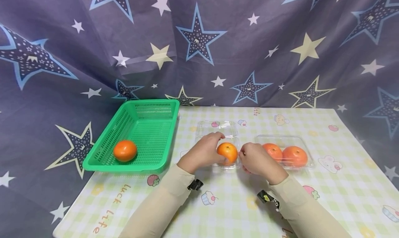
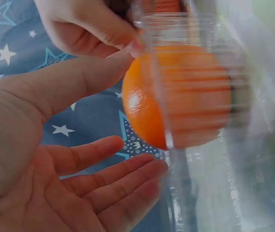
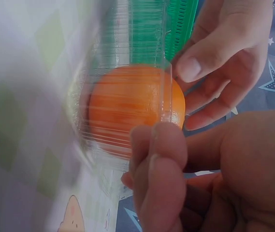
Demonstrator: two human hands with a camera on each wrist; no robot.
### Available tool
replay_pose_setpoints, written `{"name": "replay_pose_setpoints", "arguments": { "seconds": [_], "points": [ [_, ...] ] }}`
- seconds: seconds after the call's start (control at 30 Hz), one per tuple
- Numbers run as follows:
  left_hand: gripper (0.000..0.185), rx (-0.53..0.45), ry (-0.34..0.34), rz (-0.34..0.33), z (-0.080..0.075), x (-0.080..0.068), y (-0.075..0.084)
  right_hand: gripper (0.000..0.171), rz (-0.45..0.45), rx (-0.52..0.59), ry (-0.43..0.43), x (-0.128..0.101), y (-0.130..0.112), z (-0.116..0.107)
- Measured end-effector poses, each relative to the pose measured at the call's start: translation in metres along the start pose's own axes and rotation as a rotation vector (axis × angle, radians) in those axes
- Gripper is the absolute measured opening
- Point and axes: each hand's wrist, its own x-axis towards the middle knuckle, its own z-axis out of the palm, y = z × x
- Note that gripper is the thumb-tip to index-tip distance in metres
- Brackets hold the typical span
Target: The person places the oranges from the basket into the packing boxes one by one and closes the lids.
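Observation:
An orange (image 1: 225,153) sits in the base of a clear plastic clamshell box (image 2: 180,169), whose lid (image 1: 215,129) lies folded back behind it. My left hand (image 1: 204,150) is at the box's left side, its fingers spread and fairly straight beside the orange. In the left wrist view, the left thumb (image 2: 96,72) reaches the top of the orange near the box rim. At the right side, my right hand (image 1: 257,162) pinches the rim of the box between thumb and curled fingers (image 3: 164,169). Ridged clear wall covers the lower part of the orange.
A green plastic basket (image 1: 170,141) stands on the left with another orange (image 1: 125,150) inside. To the right, a second clear box (image 1: 280,138) holds two oranges (image 1: 294,156), partly behind my right hand. A star-patterned curtain (image 1: 218,72) hangs behind the checked tablecloth (image 1: 230,210).

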Motion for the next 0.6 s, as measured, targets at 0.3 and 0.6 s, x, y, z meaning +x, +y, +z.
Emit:
{"name": "replay_pose_setpoints", "arguments": {
  "seconds": [0.3,0.6],
  "points": [
    [0.072,0.039,0.009,-0.002,-0.017,-0.008,0.003,0.022,-0.01,0.0,0.003,-0.001,-0.002,0.001],
    [0.075,0.079,0.05,0.007,-0.035,-0.015,0.005,0.022,-0.016,-0.002,0.009,-0.002,-0.002,0.002]
  ]
}}
